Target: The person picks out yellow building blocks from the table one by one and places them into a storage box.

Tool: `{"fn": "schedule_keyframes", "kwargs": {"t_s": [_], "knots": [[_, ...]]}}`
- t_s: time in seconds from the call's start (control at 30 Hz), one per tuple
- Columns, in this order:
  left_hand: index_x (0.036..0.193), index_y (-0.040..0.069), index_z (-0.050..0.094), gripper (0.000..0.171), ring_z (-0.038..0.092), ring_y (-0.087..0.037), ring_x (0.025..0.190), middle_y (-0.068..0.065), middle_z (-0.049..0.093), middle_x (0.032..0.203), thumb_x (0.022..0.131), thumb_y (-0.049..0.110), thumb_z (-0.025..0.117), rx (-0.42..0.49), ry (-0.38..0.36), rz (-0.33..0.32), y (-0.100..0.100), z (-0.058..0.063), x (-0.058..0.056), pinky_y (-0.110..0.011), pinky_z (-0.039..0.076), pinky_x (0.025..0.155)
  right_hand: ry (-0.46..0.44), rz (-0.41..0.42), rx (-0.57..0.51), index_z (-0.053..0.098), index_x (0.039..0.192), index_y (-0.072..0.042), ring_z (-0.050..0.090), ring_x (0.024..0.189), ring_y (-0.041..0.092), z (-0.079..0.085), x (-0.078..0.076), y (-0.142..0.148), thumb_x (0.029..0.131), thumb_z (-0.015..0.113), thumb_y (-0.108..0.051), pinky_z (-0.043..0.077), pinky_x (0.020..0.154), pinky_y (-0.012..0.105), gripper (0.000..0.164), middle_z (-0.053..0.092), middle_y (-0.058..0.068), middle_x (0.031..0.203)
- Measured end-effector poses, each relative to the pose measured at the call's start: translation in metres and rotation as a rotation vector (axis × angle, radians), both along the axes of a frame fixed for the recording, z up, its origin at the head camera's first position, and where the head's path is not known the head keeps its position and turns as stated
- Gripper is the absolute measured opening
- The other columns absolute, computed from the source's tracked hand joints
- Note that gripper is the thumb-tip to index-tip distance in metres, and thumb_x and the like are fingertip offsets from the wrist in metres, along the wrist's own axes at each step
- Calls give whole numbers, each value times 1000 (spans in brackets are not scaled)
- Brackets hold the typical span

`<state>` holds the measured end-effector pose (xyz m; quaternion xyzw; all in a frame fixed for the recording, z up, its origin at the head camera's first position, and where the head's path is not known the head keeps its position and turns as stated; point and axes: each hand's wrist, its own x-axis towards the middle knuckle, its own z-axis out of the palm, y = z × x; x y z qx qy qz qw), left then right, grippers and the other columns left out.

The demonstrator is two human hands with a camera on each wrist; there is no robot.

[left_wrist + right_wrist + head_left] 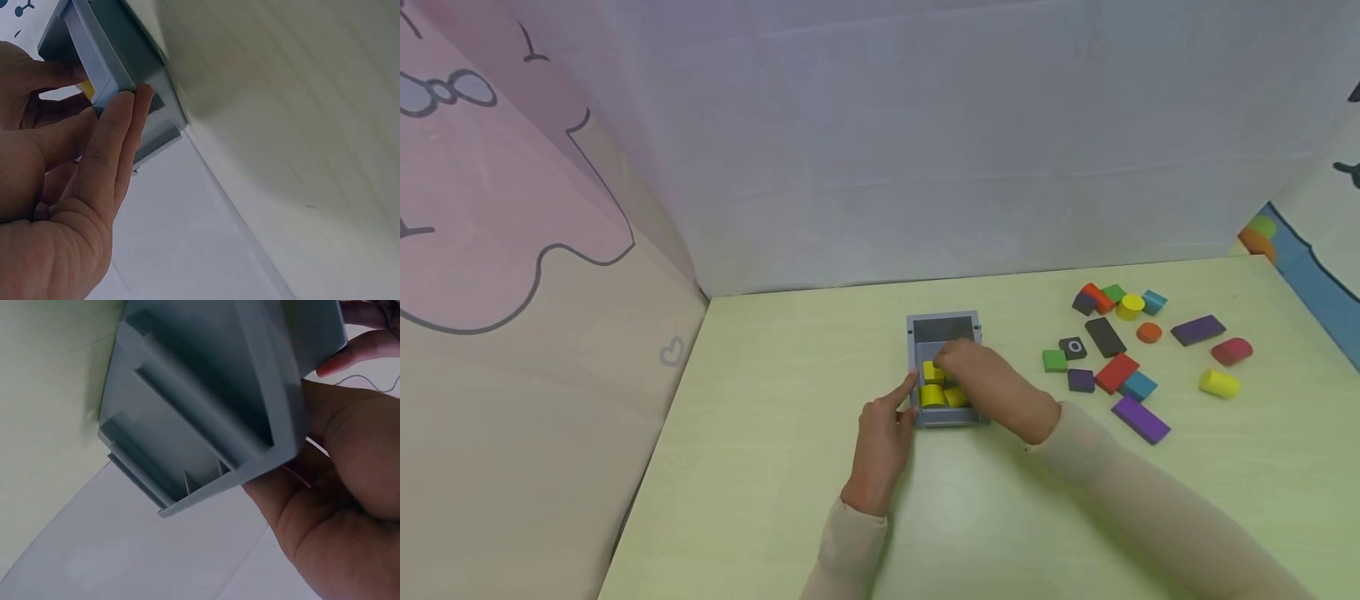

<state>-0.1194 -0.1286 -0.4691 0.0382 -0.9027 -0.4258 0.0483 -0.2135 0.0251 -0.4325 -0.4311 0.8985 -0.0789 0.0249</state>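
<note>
A grey plastic box (944,417) stands on the table with its open top up. Several yellow blocks lie inside, among them a cube (933,372) and a cylinder (932,396). My left hand (883,442) touches the box's left wall, its fingers straight along the outside and the thumb near the front corner. In the left wrist view, the fingertips (142,92) rest against that wall. My right hand (992,379) reaches over the right rim into the box, and its thumb and finger pinch a yellow block (88,90), mostly hidden by the hand.
Scattered on the table to the right are several coloured blocks: a purple bar (1141,419), a red block (1117,372), a black block (1105,337), a yellow cylinder (1219,383) and others. A pale curtain (962,167) hangs along the table's far edge.
</note>
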Motion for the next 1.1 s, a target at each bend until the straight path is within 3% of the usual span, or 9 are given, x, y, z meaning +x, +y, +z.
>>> {"fn": "schedule_keyframes", "kwargs": {"t_s": [0.2,0.5,0.73,0.87,1.1], "knots": [[131,26,46,56,39,-6,41,-6,57,68,84,0,62,0,7,0,0,-1,0,-22,33,43,20,38,-41,62,88,-8,45,71,16,-7,-1,-1,71,71,7,46,68,30,24,56,0,80],[131,23,47,55,44,-3,45,-15,62,105,83,-1,63,-3,37,-12,-1,-2,0,-22,37,44,-14,36,-81,61,88,-7,44,69,15,-11,1,-2,73,71,5,44,65,29,21,54,-1,79],[131,23,46,55,47,-3,46,-16,64,95,84,0,62,0,36,-19,-1,-1,0,-22,38,44,7,48,-108,60,90,-5,45,67,15,-14,1,-3,73,71,5,45,63,30,22,53,1,77],[131,23,47,54,54,-7,52,-15,60,111,84,0,62,8,39,-20,-1,0,0,-23,40,46,5,47,-113,59,92,-4,46,67,16,-14,0,-3,74,70,6,45,63,30,23,53,2,77],[131,22,46,53,59,-11,61,-15,59,114,85,1,61,17,45,-24,-1,1,1,-24,43,49,-8,45,-104,57,97,-4,49,70,17,-15,1,-4,76,67,5,47,64,31,25,55,5,80]]}}
